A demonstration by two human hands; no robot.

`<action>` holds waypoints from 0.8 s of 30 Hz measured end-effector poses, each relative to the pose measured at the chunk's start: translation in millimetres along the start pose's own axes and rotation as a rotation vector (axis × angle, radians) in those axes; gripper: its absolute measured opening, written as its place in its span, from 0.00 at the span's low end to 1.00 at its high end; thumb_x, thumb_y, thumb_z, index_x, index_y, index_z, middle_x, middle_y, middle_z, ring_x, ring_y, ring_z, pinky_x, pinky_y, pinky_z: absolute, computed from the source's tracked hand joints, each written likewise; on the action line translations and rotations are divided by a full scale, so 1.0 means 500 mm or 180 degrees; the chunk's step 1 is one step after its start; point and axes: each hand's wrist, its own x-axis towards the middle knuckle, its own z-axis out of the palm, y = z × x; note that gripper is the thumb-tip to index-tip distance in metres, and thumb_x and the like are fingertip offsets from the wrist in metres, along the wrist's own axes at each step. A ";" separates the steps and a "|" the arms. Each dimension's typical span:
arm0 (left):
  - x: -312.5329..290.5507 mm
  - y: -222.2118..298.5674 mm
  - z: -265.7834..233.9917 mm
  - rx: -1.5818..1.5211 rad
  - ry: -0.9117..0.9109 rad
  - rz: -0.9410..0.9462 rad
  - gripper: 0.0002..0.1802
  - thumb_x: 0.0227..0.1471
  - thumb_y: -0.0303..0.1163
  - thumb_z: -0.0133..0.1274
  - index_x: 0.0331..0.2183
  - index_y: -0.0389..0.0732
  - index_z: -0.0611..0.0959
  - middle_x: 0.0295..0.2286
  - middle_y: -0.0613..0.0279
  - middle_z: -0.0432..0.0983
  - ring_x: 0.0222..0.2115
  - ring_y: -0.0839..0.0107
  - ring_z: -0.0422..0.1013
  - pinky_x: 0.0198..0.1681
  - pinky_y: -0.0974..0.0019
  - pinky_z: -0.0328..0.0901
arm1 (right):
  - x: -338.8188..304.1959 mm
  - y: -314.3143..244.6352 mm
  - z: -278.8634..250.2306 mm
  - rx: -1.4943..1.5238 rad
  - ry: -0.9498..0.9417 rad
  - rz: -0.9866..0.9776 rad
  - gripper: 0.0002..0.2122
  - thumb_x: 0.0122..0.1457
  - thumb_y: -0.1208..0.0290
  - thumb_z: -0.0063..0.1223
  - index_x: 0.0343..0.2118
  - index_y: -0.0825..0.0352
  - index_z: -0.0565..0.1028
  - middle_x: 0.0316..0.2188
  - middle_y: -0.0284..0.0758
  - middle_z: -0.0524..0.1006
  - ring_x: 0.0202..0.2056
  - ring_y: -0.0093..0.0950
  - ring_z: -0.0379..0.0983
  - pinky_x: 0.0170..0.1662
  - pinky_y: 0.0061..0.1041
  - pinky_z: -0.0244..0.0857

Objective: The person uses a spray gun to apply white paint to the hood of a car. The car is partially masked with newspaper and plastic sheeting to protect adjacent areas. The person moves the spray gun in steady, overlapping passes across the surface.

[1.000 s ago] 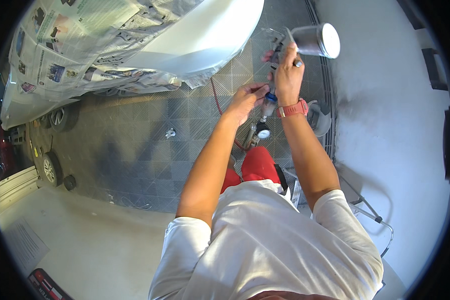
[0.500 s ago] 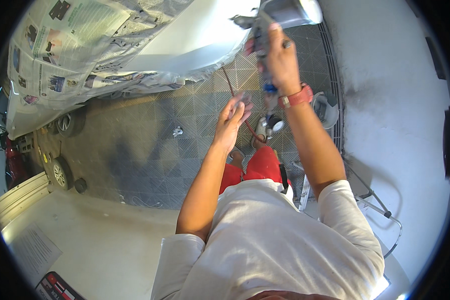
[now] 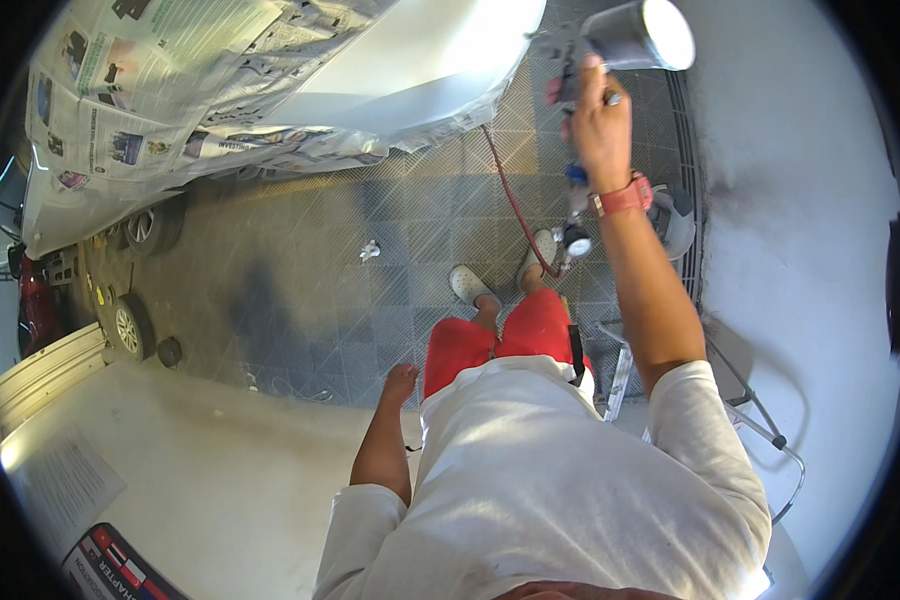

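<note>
Our right hand (image 3: 602,125) grips a spray gun (image 3: 570,78), slightly blurred, its grey cup (image 3: 620,40) with a pale round end just beyond the hand, tilted right. Below the hand we see a blue fitting (image 3: 576,172), white-faced gauge (image 3: 576,245) and red hose (image 3: 514,202); to its left, a white panel (image 3: 420,80). Our left hand (image 3: 400,380) hangs low; we cannot tell whether it is closed.

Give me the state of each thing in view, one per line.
Right hand, closed around the spray gun
Spray gun, held off the floor
Cup, mounted on the spray gun
Left hand, away from the spray gun; grip unclear
Red hose, uncoiled
White panel, uncovered
Newspaper, covering the neighbouring bodywork
Red watch, strapped on
</note>
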 end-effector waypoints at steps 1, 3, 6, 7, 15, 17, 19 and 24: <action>-0.025 0.004 0.000 -0.0248 0.0085 -0.0119 0.29 0.60 0.52 0.54 0.51 0.37 0.82 0.43 0.50 0.83 0.45 0.55 0.78 0.51 0.54 0.70 | -0.025 -0.002 0.032 0.0160 -0.0101 -0.0208 0.27 0.73 0.49 0.41 0.34 0.72 0.81 0.19 0.33 0.79 0.18 0.22 0.73 0.22 0.25 0.66; -0.038 -0.012 0.003 -0.0366 0.0299 -0.0123 0.29 0.60 0.53 0.54 0.52 0.39 0.81 0.47 0.49 0.82 0.48 0.51 0.77 0.54 0.53 0.68 | -0.072 -0.014 0.100 0.0241 -0.0423 -0.0341 0.24 0.73 0.52 0.43 0.39 0.72 0.81 0.20 0.33 0.80 0.21 0.23 0.75 0.26 0.26 0.68; -0.018 -0.037 0.013 -0.0218 0.0559 0.0115 0.30 0.60 0.53 0.54 0.55 0.41 0.80 0.50 0.48 0.80 0.53 0.50 0.75 0.57 0.54 0.67 | -0.133 -0.031 0.203 0.0342 -0.0873 -0.0159 0.23 0.71 0.52 0.46 0.44 0.72 0.81 0.21 0.38 0.80 0.23 0.29 0.78 0.31 0.29 0.71; -0.006 -0.023 0.020 -0.0356 0.0593 0.0098 0.31 0.60 0.53 0.54 0.56 0.41 0.79 0.51 0.48 0.79 0.53 0.51 0.75 0.58 0.54 0.67 | -0.152 -0.039 0.231 0.0347 -0.0949 -0.0194 0.23 0.71 0.52 0.47 0.46 0.72 0.81 0.21 0.40 0.80 0.23 0.31 0.79 0.31 0.30 0.71; -0.028 0.235 0.003 -0.0430 0.0566 0.0679 0.32 0.61 0.53 0.55 0.57 0.41 0.78 0.53 0.48 0.78 0.54 0.52 0.74 0.58 0.55 0.67 | -0.202 0.001 0.330 0.0700 -0.1446 -0.0063 0.24 0.70 0.51 0.48 0.55 0.68 0.78 0.21 0.38 0.79 0.24 0.31 0.79 0.32 0.31 0.71; -0.040 0.269 -0.011 -0.0292 0.0510 0.0675 0.31 0.61 0.52 0.55 0.57 0.41 0.78 0.53 0.48 0.78 0.54 0.53 0.75 0.58 0.55 0.67 | -0.187 0.019 0.294 0.0607 -0.1240 -0.0008 0.23 0.71 0.52 0.46 0.54 0.66 0.79 0.21 0.35 0.79 0.24 0.26 0.77 0.31 0.29 0.70; -0.029 0.248 -0.006 -0.0339 0.0542 0.0654 0.31 0.61 0.52 0.55 0.57 0.42 0.78 0.52 0.48 0.79 0.54 0.53 0.75 0.57 0.55 0.68 | -0.163 0.030 0.236 0.0380 -0.0881 -0.0025 0.21 0.73 0.54 0.43 0.52 0.65 0.80 0.21 0.30 0.79 0.24 0.21 0.75 0.29 0.27 0.69; -0.005 0.163 -0.004 -0.0553 0.0379 0.0455 0.30 0.61 0.52 0.55 0.56 0.41 0.78 0.51 0.48 0.79 0.53 0.53 0.75 0.57 0.55 0.68 | -0.068 0.129 0.060 0.0032 -0.0035 0.0159 0.28 0.74 0.47 0.35 0.37 0.69 0.80 0.24 0.32 0.81 0.14 0.16 0.66 0.15 0.17 0.58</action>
